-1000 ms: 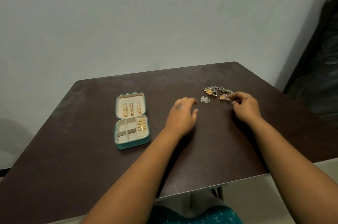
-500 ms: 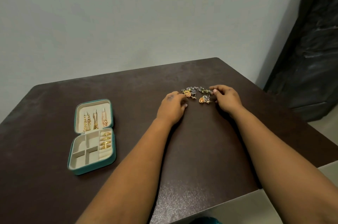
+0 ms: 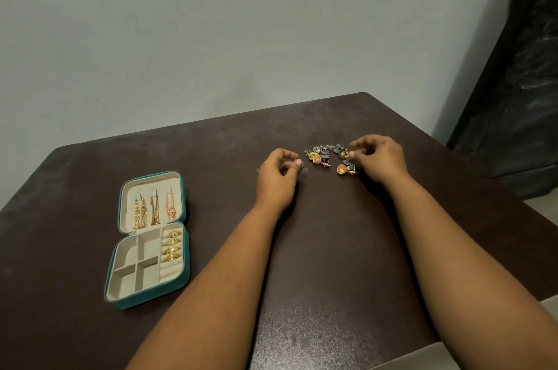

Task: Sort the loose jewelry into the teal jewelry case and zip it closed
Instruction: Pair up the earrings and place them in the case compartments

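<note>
Jewelry pile [image 3: 330, 158] lies near the bench's [image 3: 332, 264] far right corner between both hands, fingers pinching small pieces, teal case [image 3: 150, 239] open well apart toward the left edge, nearer the left hand [image 3: 276, 179] than the right hand [image 3: 379, 158].

1. Left hand [image 3: 276, 176]: a second ago spread low over the dark brown desk [image 3: 332, 264], short of the pile; now beside the heap of loose gold and grey metal jewelry [image 3: 330, 158], fingers curled, thumb and forefinger pinching a small grey piece [image 3: 303, 170].
2. Right hand [image 3: 379, 160]: earlier resting at the heap's right edge, knuckles down; now lifted, fingertips pinching a small piece at the heap's right side.
3. Small grey piece: formerly lying apart on the desk, left of the heap.
</note>
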